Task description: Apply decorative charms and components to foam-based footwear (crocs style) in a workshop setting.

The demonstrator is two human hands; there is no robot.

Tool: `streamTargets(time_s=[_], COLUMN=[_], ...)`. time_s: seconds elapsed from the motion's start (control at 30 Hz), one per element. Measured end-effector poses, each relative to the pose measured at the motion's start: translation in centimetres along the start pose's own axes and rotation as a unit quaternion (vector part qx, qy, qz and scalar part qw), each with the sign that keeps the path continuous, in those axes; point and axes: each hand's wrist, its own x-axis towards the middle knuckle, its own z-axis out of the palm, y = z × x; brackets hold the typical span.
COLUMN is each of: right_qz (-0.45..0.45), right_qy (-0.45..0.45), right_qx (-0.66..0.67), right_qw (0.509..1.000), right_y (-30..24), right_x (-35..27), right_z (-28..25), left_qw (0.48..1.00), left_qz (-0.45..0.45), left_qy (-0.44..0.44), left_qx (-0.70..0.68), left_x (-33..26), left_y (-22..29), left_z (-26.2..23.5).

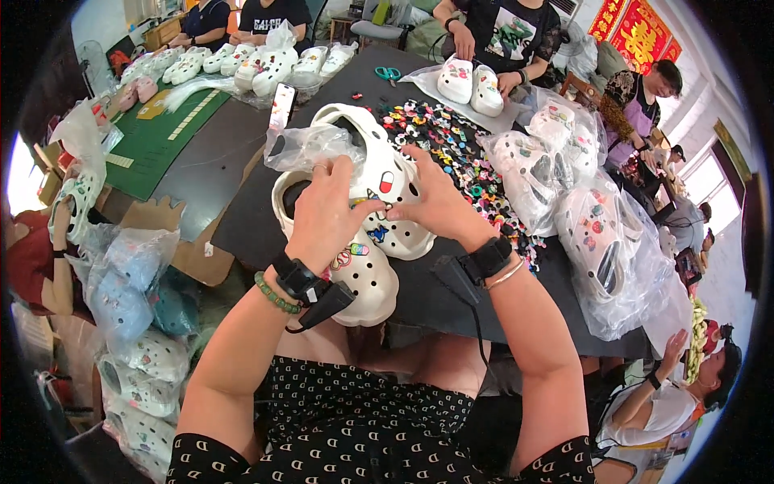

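Several white clogs with colourful charms lie bunched before me on the black table. My left hand curves over the upper white clog, its fingers beside a crumpled clear bag. My right hand wraps the clog's other side. Both thumbs meet at its front, beside a small charm partly hidden by them. A red-and-white pill charm sits on this clog. Below my left hand, a lower clog carries a baseball charm. Another clog with a blue charm shows under the right thumb.
Loose charms are spread beyond my right hand. Bagged clogs stand at the right; more bagged shoes are stacked at the left. A phone and teal scissors lie farther back. Across the table a person handles white clogs.
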Motion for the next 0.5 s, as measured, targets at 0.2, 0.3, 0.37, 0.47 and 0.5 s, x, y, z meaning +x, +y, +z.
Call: streamTargets(time_s=[0.2, 0.3, 0.37, 0.47, 0.5], right_qz=[0.001, 0.026, 0.036, 0.070, 0.093], right_qy=[-0.030, -0.039, -0.032, -0.001, 0.004], right_qx=[0.106, 0.128, 0.090, 0.019, 0.002], right_qw=[0.994, 0.991, 0.995, 0.997, 0.996], right_y=[1.0, 0.7, 0.3, -1.5, -2.3], right_x=[0.2, 0.4, 0.4, 0.3, 0.1], right_z=[-0.3, -0.3, 0.1, 0.7, 0.5], left_qw=[1.000, 1.000, 1.000, 1.000, 0.999], left_qz=[-0.020, -0.002, 0.003, 0.015, 0.025], left_qy=[-0.016, -0.005, 0.002, 0.017, 0.026], left_qx=[0.000, 0.004, 0.001, -0.020, -0.040], left_x=[-0.2, -0.2, -0.4, -0.5, -0.6], left_y=[0.4, 0.1, 0.0, -0.6, -0.6], left_z=[-0.3, -0.3, -0.2, 0.2, 0.3])
